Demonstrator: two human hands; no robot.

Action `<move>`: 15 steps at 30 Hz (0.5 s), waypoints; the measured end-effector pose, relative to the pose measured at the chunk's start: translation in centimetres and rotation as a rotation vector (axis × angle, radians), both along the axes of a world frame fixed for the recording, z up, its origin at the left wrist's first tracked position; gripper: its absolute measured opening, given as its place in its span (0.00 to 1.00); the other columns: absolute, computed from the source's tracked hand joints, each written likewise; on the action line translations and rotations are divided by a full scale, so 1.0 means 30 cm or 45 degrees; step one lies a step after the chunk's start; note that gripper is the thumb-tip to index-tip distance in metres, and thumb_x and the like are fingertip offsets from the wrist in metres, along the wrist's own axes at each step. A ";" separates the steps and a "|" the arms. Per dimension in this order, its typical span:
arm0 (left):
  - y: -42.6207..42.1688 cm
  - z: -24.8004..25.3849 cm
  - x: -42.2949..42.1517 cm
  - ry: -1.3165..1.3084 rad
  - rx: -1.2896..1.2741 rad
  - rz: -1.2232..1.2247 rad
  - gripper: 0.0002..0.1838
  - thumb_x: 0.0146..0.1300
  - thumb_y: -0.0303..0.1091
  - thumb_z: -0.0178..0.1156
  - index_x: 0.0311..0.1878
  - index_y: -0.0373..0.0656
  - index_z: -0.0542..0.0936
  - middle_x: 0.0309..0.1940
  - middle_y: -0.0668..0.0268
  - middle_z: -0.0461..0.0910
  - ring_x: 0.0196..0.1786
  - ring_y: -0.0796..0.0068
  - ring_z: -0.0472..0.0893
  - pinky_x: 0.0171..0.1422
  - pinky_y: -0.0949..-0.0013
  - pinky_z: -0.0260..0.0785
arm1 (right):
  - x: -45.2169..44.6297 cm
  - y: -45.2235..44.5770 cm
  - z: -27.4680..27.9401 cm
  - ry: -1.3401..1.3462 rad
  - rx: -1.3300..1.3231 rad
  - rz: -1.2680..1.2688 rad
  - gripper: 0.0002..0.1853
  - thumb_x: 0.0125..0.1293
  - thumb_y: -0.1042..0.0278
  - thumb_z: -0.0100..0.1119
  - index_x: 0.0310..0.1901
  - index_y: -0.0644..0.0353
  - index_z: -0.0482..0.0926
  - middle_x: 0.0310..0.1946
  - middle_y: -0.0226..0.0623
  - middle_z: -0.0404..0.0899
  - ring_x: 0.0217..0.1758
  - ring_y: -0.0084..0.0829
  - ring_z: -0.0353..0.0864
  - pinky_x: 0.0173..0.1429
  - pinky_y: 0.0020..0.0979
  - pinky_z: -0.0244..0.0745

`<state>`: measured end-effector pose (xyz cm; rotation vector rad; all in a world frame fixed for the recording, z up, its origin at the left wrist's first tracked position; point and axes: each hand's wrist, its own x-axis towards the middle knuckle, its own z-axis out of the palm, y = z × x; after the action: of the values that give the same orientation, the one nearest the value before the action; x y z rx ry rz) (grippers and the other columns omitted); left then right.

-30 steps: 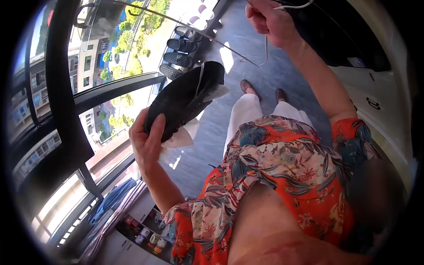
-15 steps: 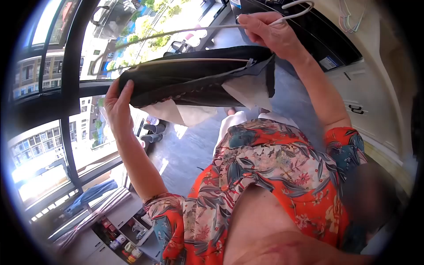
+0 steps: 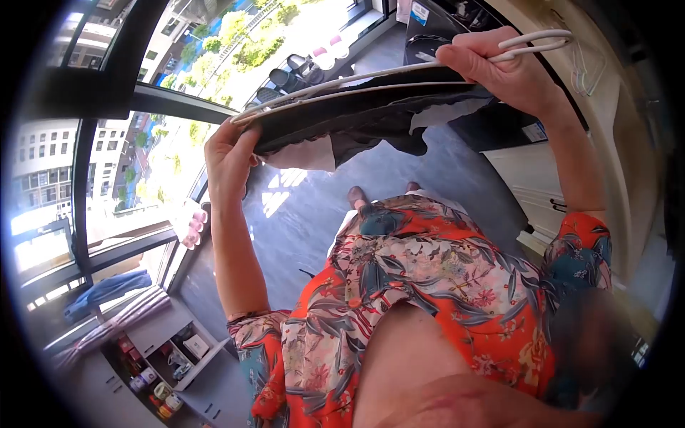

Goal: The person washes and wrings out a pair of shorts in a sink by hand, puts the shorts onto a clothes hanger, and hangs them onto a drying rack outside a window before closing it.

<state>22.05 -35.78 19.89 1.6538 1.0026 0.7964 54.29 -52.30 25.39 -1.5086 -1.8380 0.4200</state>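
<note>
My left hand [image 3: 230,164] pinches one end of black trousers [image 3: 357,118] at the waistband. The trousers have white pocket linings [image 3: 307,153] hanging out, and their lower part is bunched or hidden. A white clothes hanger [image 3: 549,33] runs along the waistband, its far end touching my left fingertips. My right hand [image 3: 503,71] is closed around the hanger near its hook, which sticks out to the right. The other end of the waistband lies just below my right fingers; whether they also grip the cloth is hidden.
Tall windows [image 3: 107,178] line the left side. Pink slippers [image 3: 190,225] stand by the sill, and dark shoes [image 3: 296,71] sit farther ahead. A low cabinet [image 3: 193,342] with open shelves is at lower left. White cupboard doors [image 3: 531,182] and a black appliance [image 3: 457,121] flank the right.
The hanger has come down alongside the waistband, its far end now at my left fingers. Both hands have shifted rightward in view. The trousers hang narrower, and my feet show more.
</note>
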 end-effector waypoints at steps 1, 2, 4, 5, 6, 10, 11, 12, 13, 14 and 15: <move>0.001 -0.002 -0.011 -0.040 0.006 0.045 0.10 0.59 0.28 0.58 0.43 0.37 0.81 0.25 0.70 0.79 0.20 0.89 0.69 0.21 0.84 0.58 | -0.013 0.013 0.004 -0.032 -0.010 -0.001 0.24 0.69 0.54 0.50 0.19 0.62 0.69 0.13 0.25 0.61 0.19 0.17 0.57 0.23 0.23 0.54; -0.001 0.002 -0.020 -0.039 0.014 0.086 0.09 0.59 0.27 0.56 0.42 0.37 0.81 0.25 0.69 0.79 0.19 0.88 0.69 0.21 0.84 0.59 | -0.026 0.025 0.007 -0.029 -0.016 0.022 0.24 0.69 0.54 0.50 0.19 0.62 0.69 0.13 0.25 0.61 0.19 0.17 0.57 0.23 0.23 0.53; 0.006 0.000 -0.036 -0.054 0.035 0.142 0.09 0.59 0.26 0.56 0.41 0.36 0.80 0.25 0.69 0.78 0.20 0.88 0.69 0.21 0.84 0.59 | -0.042 0.044 0.020 -0.032 -0.026 0.058 0.24 0.69 0.54 0.50 0.19 0.63 0.69 0.13 0.25 0.60 0.18 0.17 0.56 0.23 0.24 0.53; 0.014 -0.001 -0.046 -0.093 0.027 0.166 0.09 0.58 0.26 0.55 0.41 0.36 0.80 0.25 0.68 0.79 0.20 0.88 0.69 0.21 0.83 0.59 | -0.050 0.042 0.042 -0.092 -0.036 0.060 0.24 0.69 0.54 0.50 0.19 0.63 0.68 0.13 0.26 0.60 0.18 0.17 0.56 0.23 0.24 0.53; 0.023 -0.006 -0.056 -0.134 0.018 0.193 0.09 0.58 0.26 0.55 0.41 0.36 0.80 0.26 0.68 0.79 0.20 0.88 0.69 0.21 0.83 0.59 | -0.058 0.044 0.049 -0.107 -0.032 0.050 0.25 0.69 0.54 0.50 0.18 0.63 0.67 0.13 0.26 0.60 0.18 0.17 0.56 0.23 0.25 0.53; 0.036 -0.029 -0.065 -0.179 0.156 0.244 0.10 0.56 0.25 0.54 0.40 0.37 0.81 0.28 0.67 0.79 0.19 0.89 0.68 0.19 0.82 0.56 | -0.069 0.069 0.062 -0.146 -0.074 0.037 0.26 0.69 0.52 0.50 0.17 0.63 0.65 0.13 0.26 0.59 0.19 0.18 0.56 0.23 0.25 0.52; 0.045 -0.022 -0.076 -0.150 0.201 0.253 0.10 0.55 0.25 0.53 0.39 0.37 0.81 0.28 0.67 0.80 0.20 0.89 0.69 0.21 0.82 0.57 | -0.079 0.069 0.074 -0.140 -0.090 0.046 0.27 0.69 0.52 0.50 0.17 0.63 0.65 0.13 0.26 0.59 0.19 0.18 0.56 0.23 0.25 0.52; 0.053 -0.014 -0.087 -0.154 0.171 0.265 0.10 0.55 0.25 0.53 0.38 0.37 0.81 0.28 0.67 0.80 0.21 0.88 0.70 0.22 0.82 0.58 | -0.087 0.066 0.085 -0.132 -0.106 0.054 0.27 0.69 0.52 0.50 0.17 0.63 0.65 0.13 0.27 0.59 0.19 0.18 0.56 0.24 0.25 0.52; 0.060 -0.004 -0.099 -0.159 0.142 0.275 0.10 0.55 0.25 0.53 0.38 0.37 0.81 0.28 0.68 0.80 0.23 0.88 0.70 0.24 0.82 0.59 | -0.092 0.061 0.099 -0.143 -0.112 0.059 0.27 0.69 0.51 0.50 0.18 0.63 0.65 0.13 0.27 0.59 0.19 0.18 0.56 0.24 0.25 0.53; 0.069 0.011 -0.111 -0.165 0.108 0.286 0.10 0.55 0.25 0.53 0.38 0.37 0.81 0.28 0.68 0.80 0.24 0.87 0.71 0.25 0.83 0.60 | -0.100 0.065 0.113 -0.129 -0.112 0.048 0.26 0.69 0.52 0.50 0.18 0.64 0.65 0.13 0.27 0.59 0.19 0.19 0.56 0.24 0.25 0.53; 0.067 0.024 -0.112 -0.153 0.116 0.308 0.10 0.55 0.25 0.54 0.38 0.36 0.81 0.27 0.69 0.80 0.26 0.86 0.72 0.29 0.82 0.63 | -0.105 0.061 0.118 -0.111 -0.109 0.033 0.26 0.69 0.52 0.50 0.18 0.64 0.66 0.14 0.27 0.59 0.19 0.19 0.56 0.24 0.25 0.53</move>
<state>18.68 -33.78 20.60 1.5579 1.1075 1.1035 51.15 -50.46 28.94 -1.5841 -1.9310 0.4565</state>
